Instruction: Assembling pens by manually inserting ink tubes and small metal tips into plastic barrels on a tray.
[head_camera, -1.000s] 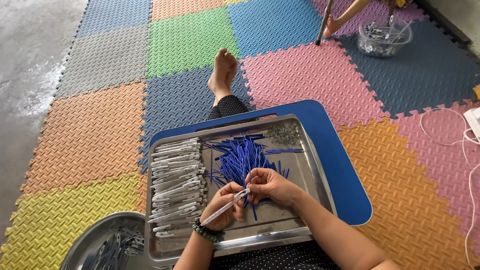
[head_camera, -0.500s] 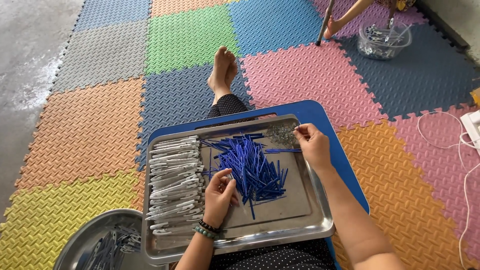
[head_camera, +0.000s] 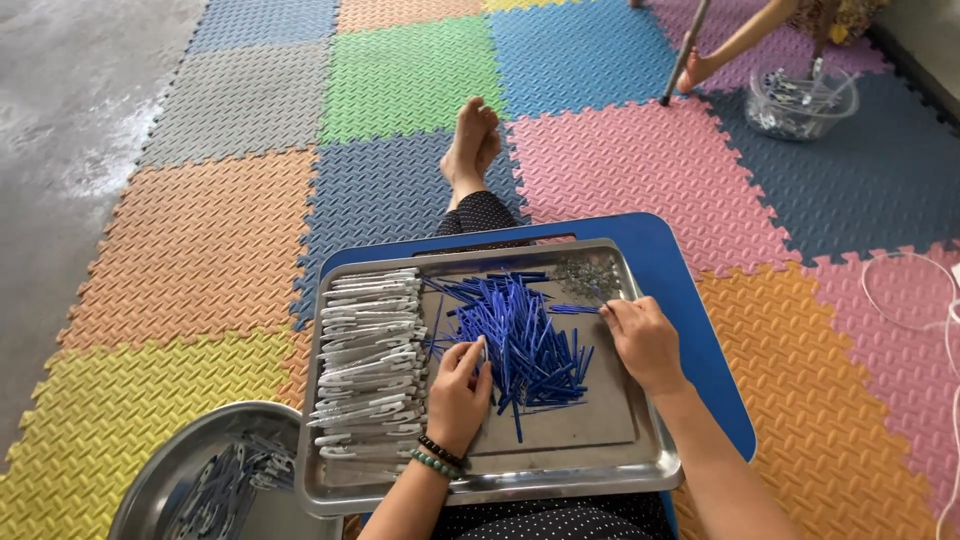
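A steel tray (head_camera: 400, 490) rests on a blue lap board (head_camera: 690, 300) over the person's legs, above a floor of coloured foam mats (head_camera: 420, 70). Along the tray's left edge lies a stack of white plastic pieces (head_camera: 368, 350); a heap of thin blue sticks (head_camera: 525, 335) fills its middle, and a small pile of tiny metal bits (head_camera: 585, 275) sits near the far right corner.

The left hand (head_camera: 458, 392) rests at the near left edge of the blue heap, fingers curled, tips touching the sticks; whether it pinches one I cannot tell. The right hand (head_camera: 645, 340) lies by the tray's right edge, fingertips drawn together just below the metal bits, beside a stray blue stick.

A round metal bowl (head_camera: 160, 480) with more pieces stands at the tray's near left corner. A clear tub (head_camera: 800, 100) sits well apart, by another person's foot (head_camera: 700, 68).
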